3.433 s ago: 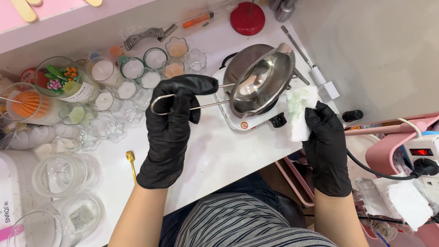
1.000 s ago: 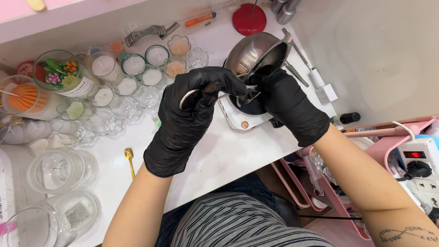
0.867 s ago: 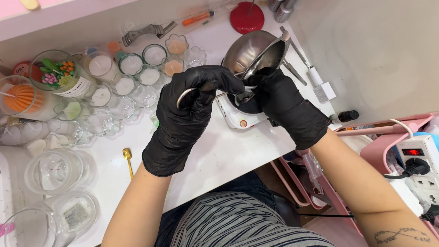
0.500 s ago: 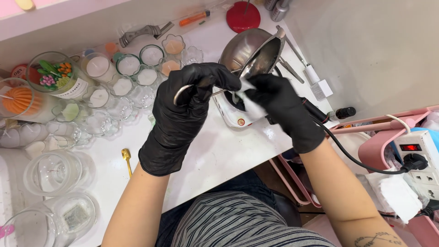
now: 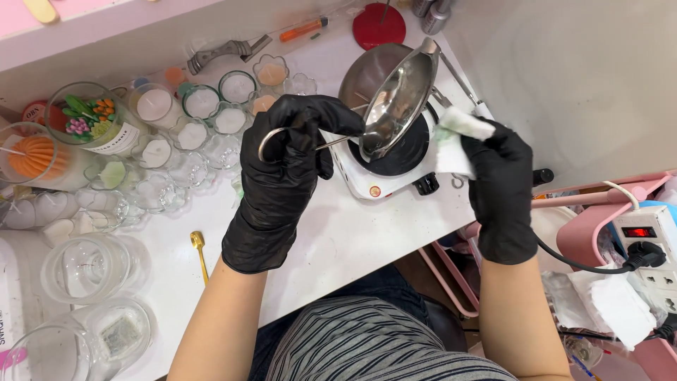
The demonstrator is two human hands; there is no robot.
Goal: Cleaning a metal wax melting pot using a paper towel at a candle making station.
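The shiny steel melting pot with a wire loop handle [image 5: 396, 99] is tilted steeply above the small white electric hot plate [image 5: 395, 152], its open side facing right. The left hand in a black glove [image 5: 285, 166] has its grip closed around the wire handle. The right hand in a black glove [image 5: 502, 180] pinches a folded white paper tissue with green stains [image 5: 455, 137], just beside the pot rim but apart from it. I judge the pot could slip and fall on the glass candle cups [image 5: 204, 134] on the white bench [image 5: 338, 233], because only a thin handle carries it. Half a second ago the tissue was pressed inside the pot; now it is withdrawn.
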